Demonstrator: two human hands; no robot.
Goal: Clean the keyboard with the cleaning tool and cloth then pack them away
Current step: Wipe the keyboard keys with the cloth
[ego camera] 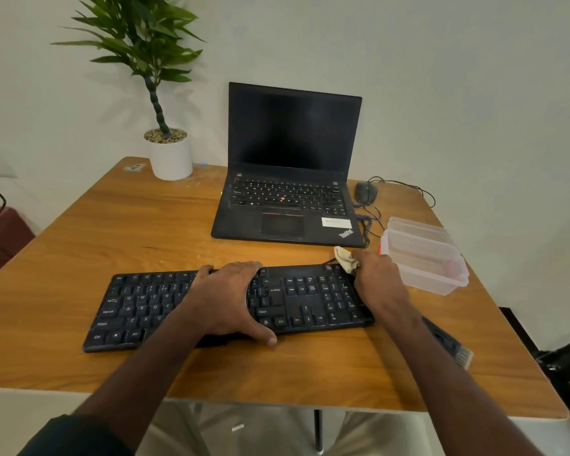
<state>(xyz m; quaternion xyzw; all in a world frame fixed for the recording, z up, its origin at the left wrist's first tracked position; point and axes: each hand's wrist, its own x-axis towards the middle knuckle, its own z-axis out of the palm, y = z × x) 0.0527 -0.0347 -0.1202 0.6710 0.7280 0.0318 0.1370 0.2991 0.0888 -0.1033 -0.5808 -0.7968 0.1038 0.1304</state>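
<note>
A black keyboard (139,307) lies across the near half of the wooden table (112,225). My left hand (231,297) rests on its middle, fingers over the far edge and thumb at the near edge. My right hand (380,281) grips a small cream cloth (344,260) at the keyboard's far right corner, over the number pad. The cleaning tool (451,343), a black bar with a brush end, lies on the table to the right, partly hidden by my right forearm.
A clear plastic box (431,261) with its lid behind it stands right of the keyboard. An open black laptop (287,179), a wired mouse (365,192) and a potted plant (170,153) sit at the back. The table edge is near on the right.
</note>
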